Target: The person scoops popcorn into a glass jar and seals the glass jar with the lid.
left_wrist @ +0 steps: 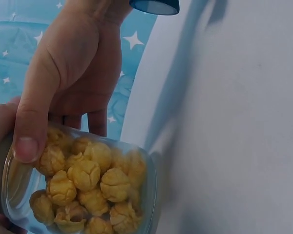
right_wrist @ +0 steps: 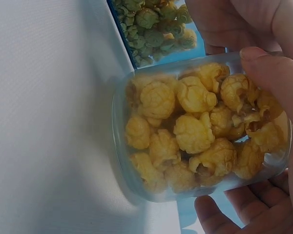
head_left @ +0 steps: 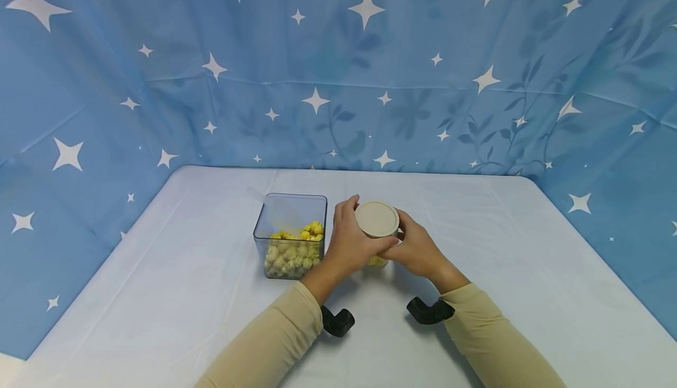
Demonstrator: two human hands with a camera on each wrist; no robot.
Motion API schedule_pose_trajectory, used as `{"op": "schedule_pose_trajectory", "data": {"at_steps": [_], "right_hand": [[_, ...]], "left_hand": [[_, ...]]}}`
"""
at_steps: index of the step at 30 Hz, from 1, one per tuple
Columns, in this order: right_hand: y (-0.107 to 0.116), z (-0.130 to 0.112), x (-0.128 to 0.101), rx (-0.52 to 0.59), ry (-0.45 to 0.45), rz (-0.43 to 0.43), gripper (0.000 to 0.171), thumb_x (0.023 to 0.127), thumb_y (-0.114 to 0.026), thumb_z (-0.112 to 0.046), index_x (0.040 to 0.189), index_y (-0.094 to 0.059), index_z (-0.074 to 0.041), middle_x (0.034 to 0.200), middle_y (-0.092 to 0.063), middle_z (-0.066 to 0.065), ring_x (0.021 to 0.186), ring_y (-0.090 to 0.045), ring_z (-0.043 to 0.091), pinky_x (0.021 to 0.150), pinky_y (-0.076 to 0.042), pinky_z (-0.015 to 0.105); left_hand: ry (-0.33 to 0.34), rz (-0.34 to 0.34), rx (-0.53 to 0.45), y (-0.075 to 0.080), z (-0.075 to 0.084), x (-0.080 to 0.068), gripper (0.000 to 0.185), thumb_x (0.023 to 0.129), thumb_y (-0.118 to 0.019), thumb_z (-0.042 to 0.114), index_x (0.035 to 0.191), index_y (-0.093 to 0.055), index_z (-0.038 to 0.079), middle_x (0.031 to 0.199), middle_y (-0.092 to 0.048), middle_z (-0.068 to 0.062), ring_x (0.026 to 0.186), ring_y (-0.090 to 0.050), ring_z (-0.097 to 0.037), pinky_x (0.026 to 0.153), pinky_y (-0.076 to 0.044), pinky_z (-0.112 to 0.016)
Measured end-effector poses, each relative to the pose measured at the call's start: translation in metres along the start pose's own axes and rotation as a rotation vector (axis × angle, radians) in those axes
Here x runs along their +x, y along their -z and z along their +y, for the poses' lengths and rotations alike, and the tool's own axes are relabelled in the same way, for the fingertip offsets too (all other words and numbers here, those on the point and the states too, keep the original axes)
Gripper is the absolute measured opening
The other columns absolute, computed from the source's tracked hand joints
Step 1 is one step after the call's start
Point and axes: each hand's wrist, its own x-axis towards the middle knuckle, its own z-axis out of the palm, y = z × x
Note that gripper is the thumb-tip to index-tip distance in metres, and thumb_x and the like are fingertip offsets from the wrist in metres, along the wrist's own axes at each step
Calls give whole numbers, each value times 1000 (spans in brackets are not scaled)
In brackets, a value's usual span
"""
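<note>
A clear plastic jar of caramel-coloured popcorn (right_wrist: 195, 131) with a round cream lid (head_left: 377, 218) is held upright between both hands near the middle of the table. My left hand (head_left: 351, 241) grips its left side, and the left thumb reaches across the near side just under the lid. From the right, my right hand (head_left: 419, 248) grips the jar, its thumb meeting the left one. Yellow popcorn pieces (left_wrist: 85, 175) press against the clear wall in the left wrist view. The lid hides the jar's top, so its inside from above is hidden.
Left of the hands stands an open clear square bin (head_left: 260, 256) partly filled with yellow-green popcorn (head_left: 291, 256). A faint translucent strip (head_left: 256, 194) sticks out over its back left rim. White cloth covers the table (head_left: 158, 294); a blue starred curtain (head_left: 338, 53) hangs behind.
</note>
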Motion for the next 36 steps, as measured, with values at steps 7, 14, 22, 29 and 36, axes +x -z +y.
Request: {"op": "schedule_pose_trajectory", "data": {"at_steps": [7, 14, 22, 29, 36], "right_hand": [[0, -2, 1, -3, -9, 6, 88, 83, -81, -18, 152, -32, 3, 146, -45, 22, 132, -47, 37, 105, -41, 52], [1, -3, 0, -27, -2, 6, 87, 84, -80, -18, 152, -31, 4, 147, -44, 23, 133, -45, 38, 106, -39, 54], [0, -2, 0, -29, -8, 5, 88, 83, -81, -19, 152, -32, 4, 147, -44, 23, 134, -44, 37, 107, -38, 54], [1, -1, 0, -37, -19, 5, 88, 82, -81, -21, 151, -33, 3, 146, -46, 22, 132, -46, 37, 106, -38, 55], [1, 0, -1, -12, -4, 1, 88, 82, -81, -17, 152, -31, 4, 146, -45, 23, 133, -45, 38, 106, -39, 54]], "left_hand": [[-35, -40, 40, 4, -2, 3, 96, 79, -83, 33, 153, -30, 4, 144, -37, -16, 118, -50, -30, 95, -46, -49], [-49, -98, -12, 4, -4, 3, 95, 84, -80, 33, 156, -25, 3, 150, -33, -17, 124, -48, -31, 98, -45, -49], [-45, -94, -51, 2, -4, 3, 95, 84, -79, 30, 157, -25, 6, 150, -36, -16, 124, -49, -29, 97, -45, -49], [-10, -19, -36, 0, -2, 2, 101, 77, -88, 35, 154, -30, 6, 145, -40, -13, 121, -49, -28, 97, -45, -48], [8, -108, -77, 3, -4, 2, 104, 81, -83, 32, 159, -19, 10, 152, -33, -12, 126, -47, -28, 98, -45, -48]]}}
